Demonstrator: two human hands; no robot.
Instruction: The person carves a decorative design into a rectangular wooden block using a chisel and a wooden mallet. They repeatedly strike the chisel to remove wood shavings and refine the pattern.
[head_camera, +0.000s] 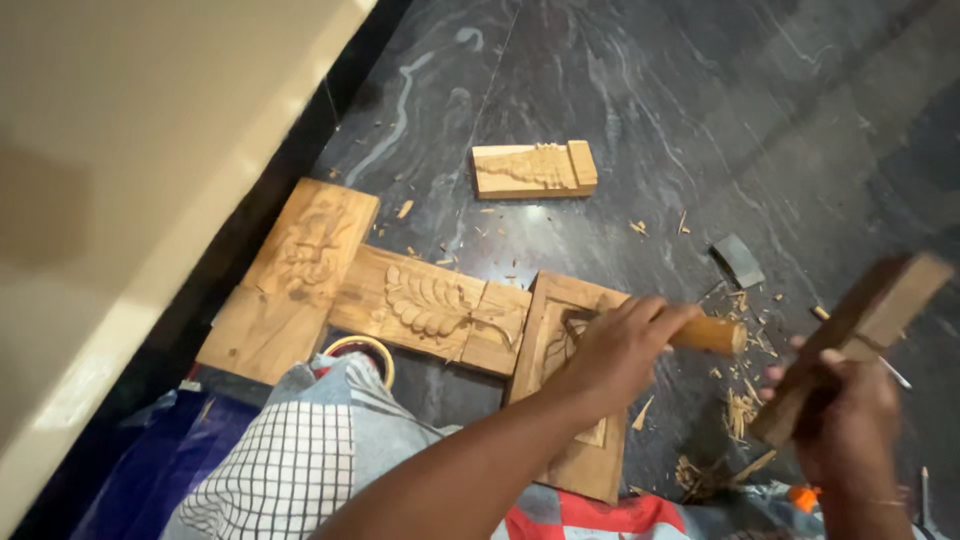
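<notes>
Left hand (615, 350) grips chisel (705, 333) on carved panel (575, 400); right hand (850, 420) clutches wooden mallet (860, 335) (raised).

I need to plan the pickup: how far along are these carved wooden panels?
Three rectangular wooden panels, the large one, the leaf-relief one and the small one, already show carving. In hand: the left hand holds a wooden-handled chisel on the framed panel; the right hand grips a wooden block mallet. That panel's relief looks unfinished.
</notes>
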